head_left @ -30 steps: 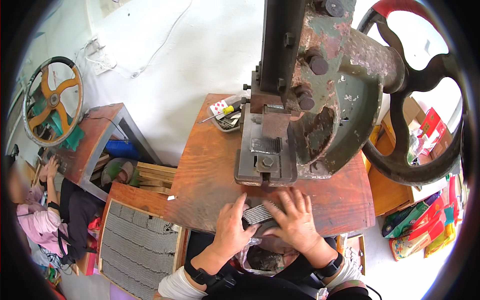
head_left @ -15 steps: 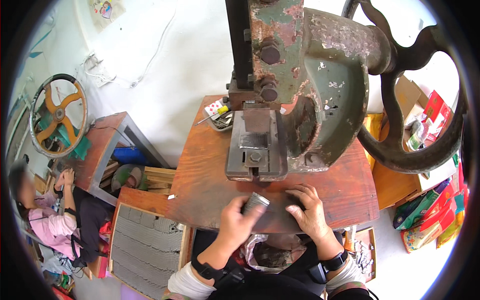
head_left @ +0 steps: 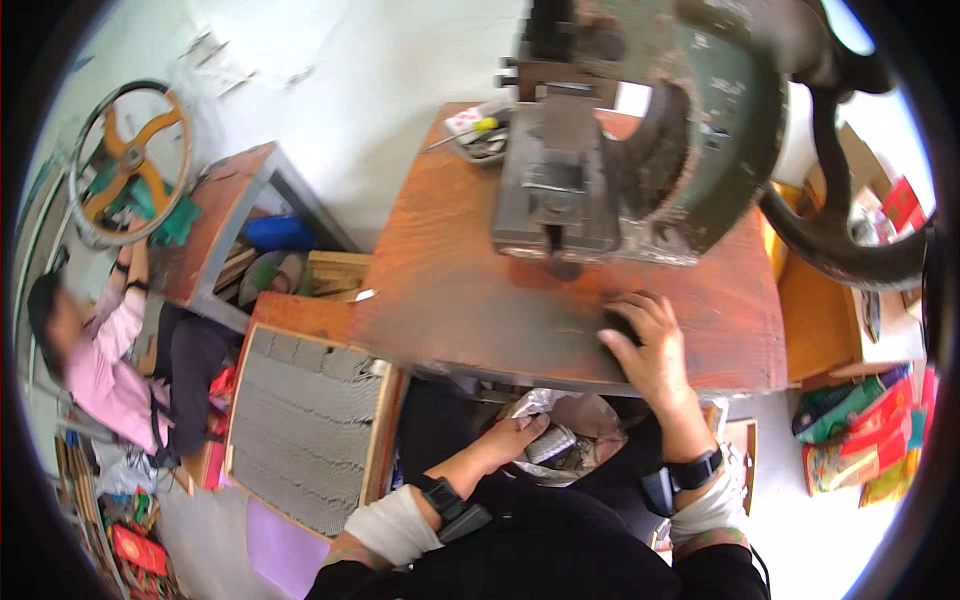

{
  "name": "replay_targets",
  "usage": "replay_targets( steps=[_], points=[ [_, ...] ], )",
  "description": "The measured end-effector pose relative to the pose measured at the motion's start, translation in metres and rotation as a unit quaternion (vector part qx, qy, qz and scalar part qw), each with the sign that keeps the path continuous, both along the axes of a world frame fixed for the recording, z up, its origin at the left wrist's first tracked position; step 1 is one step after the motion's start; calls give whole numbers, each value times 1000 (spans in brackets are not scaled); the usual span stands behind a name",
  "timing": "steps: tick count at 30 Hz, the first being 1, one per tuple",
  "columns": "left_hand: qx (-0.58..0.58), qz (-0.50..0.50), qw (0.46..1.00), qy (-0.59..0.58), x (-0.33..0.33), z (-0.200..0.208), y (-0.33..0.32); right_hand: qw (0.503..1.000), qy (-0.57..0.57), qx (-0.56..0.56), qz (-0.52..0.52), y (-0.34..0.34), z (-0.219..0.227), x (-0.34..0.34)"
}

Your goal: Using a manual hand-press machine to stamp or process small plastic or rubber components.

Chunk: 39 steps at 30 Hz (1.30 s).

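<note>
My left hand [head_left: 508, 441] is closed, thumb on top, at a small stack of thin silvery metal pieces [head_left: 552, 444]. It is low in front of the table, over the opening of a plastic-lined bag [head_left: 603, 428] between my knees. Odd bits of material lie in the bag, too small to name. My right hand [head_left: 655, 350] rests on the wooden table [head_left: 430, 285] near its front edge, fingers apart and slightly bent, holding nothing. Behind it stands an old green hand press [head_left: 740, 150] with a metal die block [head_left: 556, 215] under its ram.
A shallow wooden tray [head_left: 382, 440] with rows of grey pieces stands left of my knees. A small box with a yellow screwdriver [head_left: 484, 125] sits beside the press. Another person [head_left: 115, 370] works at the left by a handwheel [head_left: 133, 157]. Colourful bags [head_left: 870, 440] stand at right.
My left hand has gone from the table top down over the bag with the metal stack. My right hand stays on the table. The view has tilted downward; the other person's arms reach up toward the handwheel.
</note>
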<state>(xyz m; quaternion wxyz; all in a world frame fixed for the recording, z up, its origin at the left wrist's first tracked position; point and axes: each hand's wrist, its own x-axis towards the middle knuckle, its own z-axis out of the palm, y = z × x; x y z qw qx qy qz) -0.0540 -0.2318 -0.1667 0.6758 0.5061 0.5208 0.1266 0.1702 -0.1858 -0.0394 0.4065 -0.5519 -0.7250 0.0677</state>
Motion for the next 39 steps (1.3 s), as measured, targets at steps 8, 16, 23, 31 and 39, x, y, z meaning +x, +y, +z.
replay_targets(
  steps=[8,16,23,31,39],
  points=[
    [449,356,725,381,-257,-13,-57,997,-36,-48,-47,-20,-20,37],
    [323,403,665,539,-537,-42,-143,991,-117,-69,-20,0,-33,45],
    [107,326,822,454,-555,-10,-116,983,-157,-66,-69,6,-46,64],
    [216,301,697,613,-509,-46,-130,983,-161,-61,-68,5,-51,71],
    [134,345,841,395,-561,-23,-135,981,-171,-45,-78,9,-56,79]
  ],
)
